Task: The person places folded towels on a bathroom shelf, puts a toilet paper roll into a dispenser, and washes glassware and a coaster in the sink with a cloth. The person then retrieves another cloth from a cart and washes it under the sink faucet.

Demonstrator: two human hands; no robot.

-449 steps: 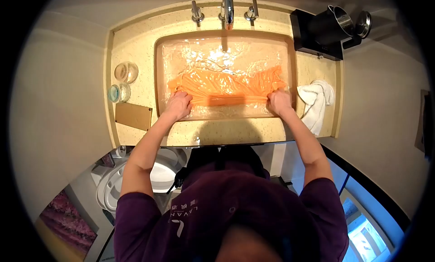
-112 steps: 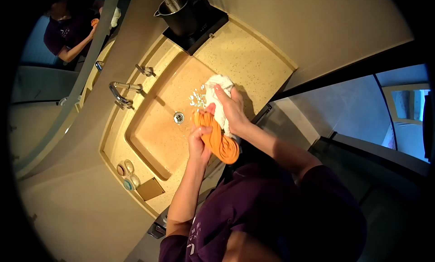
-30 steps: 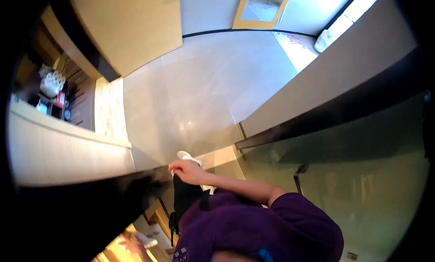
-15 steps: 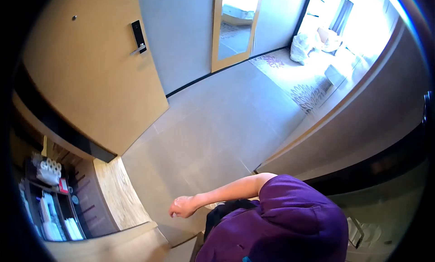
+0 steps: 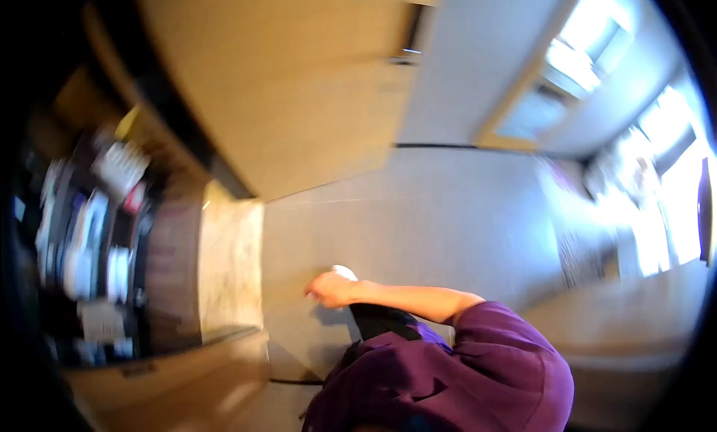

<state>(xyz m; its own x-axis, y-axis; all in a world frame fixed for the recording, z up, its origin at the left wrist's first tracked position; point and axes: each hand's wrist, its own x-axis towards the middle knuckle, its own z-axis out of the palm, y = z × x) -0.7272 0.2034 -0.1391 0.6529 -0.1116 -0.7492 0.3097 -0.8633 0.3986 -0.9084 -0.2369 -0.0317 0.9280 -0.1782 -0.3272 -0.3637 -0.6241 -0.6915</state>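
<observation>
My right hand [image 5: 332, 289] hangs over the grey tiled floor, at the end of a bare forearm below a purple sleeve [image 5: 515, 357]. Its fingers point to the left and look loosely bent, but motion blur hides whether they hold anything. Just beyond the hand shows a small white rounded shape [image 5: 344, 271], possibly the tip of a shoe. Dark trousers [image 5: 381, 321] appear beneath the forearm. My left hand is out of view.
A wooden door [image 5: 299, 81] with a dark lock plate [image 5: 413, 30] stands ahead. On the left, a cart [image 5: 175, 260] holds blurred white supplies beside a pale wooden threshold [image 5: 231, 260]. A framed mirror [image 5: 538, 118] and bright window [image 5: 665, 185] are to the right. Grey floor [image 5: 441, 215] spreads ahead.
The view has swung left, so the door, mirror and cart have shifted rightward in the picture. My right hand appears higher and further right. Everything is more blurred.
</observation>
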